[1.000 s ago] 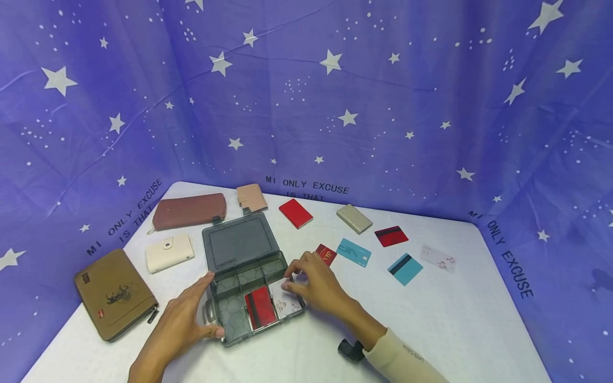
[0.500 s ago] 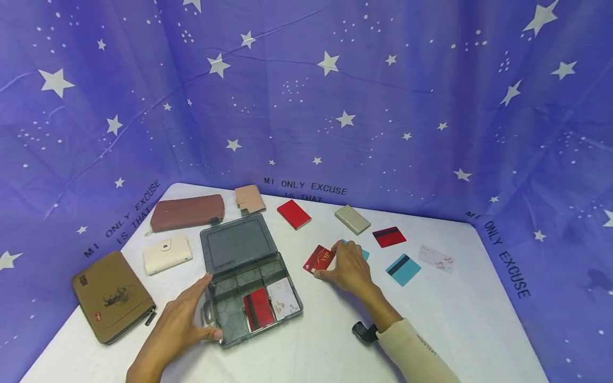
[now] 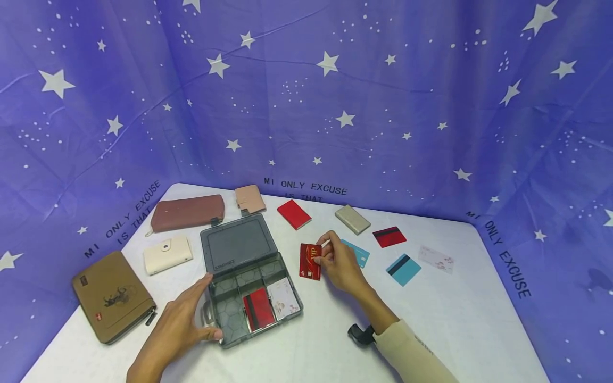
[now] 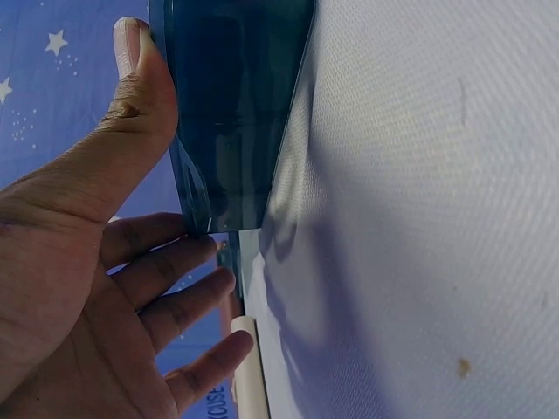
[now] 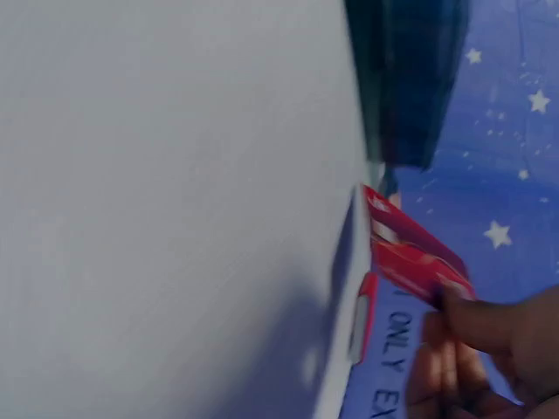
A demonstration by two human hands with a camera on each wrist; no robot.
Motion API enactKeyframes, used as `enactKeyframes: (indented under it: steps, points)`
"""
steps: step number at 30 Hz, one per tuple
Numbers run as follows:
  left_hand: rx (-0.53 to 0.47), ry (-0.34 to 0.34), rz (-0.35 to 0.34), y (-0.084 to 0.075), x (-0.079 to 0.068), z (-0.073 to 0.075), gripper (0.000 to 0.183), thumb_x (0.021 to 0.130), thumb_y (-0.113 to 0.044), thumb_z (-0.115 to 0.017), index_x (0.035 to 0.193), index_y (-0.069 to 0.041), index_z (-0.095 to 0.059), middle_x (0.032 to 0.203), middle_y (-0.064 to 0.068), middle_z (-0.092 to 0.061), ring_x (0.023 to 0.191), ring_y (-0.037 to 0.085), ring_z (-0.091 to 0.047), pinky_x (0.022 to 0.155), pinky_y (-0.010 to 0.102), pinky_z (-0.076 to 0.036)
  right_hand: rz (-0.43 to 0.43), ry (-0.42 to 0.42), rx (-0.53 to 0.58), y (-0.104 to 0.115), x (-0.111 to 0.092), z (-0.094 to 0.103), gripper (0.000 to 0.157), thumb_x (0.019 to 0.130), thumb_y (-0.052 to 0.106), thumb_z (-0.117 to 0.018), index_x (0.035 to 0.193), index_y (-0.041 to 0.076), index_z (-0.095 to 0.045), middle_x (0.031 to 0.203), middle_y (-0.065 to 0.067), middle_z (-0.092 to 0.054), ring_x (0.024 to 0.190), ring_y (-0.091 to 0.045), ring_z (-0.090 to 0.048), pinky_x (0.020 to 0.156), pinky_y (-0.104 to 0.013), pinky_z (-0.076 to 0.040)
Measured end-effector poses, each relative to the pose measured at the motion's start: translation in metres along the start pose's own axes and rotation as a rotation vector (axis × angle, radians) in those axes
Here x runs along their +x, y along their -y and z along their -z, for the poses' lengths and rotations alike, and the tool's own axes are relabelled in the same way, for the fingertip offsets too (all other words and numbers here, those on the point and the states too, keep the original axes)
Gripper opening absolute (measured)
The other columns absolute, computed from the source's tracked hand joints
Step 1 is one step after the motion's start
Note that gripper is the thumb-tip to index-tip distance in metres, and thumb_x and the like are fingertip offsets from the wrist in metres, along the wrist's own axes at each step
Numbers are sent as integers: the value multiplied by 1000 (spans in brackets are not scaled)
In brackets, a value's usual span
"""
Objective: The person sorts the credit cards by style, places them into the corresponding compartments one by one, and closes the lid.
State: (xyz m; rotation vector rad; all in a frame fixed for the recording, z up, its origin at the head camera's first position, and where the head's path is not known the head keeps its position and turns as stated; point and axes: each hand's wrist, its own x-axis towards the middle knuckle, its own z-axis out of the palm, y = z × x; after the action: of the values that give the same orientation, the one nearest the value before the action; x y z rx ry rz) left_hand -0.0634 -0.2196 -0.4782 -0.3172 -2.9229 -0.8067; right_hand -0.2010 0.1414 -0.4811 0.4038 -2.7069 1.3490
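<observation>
Red VIP card sits pinched in the right grip, between 2 and 3 o'clock from the grey box; the left grip, fingers apart, touches the box at 8 o'clock.

White-clothed table with wallets, cards, open grey box.

Red VIP card, tilted, pinched, open grey divided box

Pinching red card in right hand over white desk, near dark box, against starry blue curtain.
</observation>
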Motion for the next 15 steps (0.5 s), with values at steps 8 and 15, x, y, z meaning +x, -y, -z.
enactKeyframes:
  steps: [8,15]
  points:
    - [6,7,11,0,0,0,121,54,-43,-92,154,-8,-35,155,18,-43,135,43,-48,108,60,-43,133,-47,205,42,-12,-7,27,86,10,-76,107,17,-60,81,-1,-65,68,-15,-59,60,-22,-54]
    - [-2,10,21,-2,1,0,121,54,-45,-91,154,-9,-35,155,18,-42,134,45,-48,107,62,-44,228,117,185,69,-28,-36,27,83,16,-79,104,19,-62,81,6,-65,70,-8,-59,63,-22,-56]
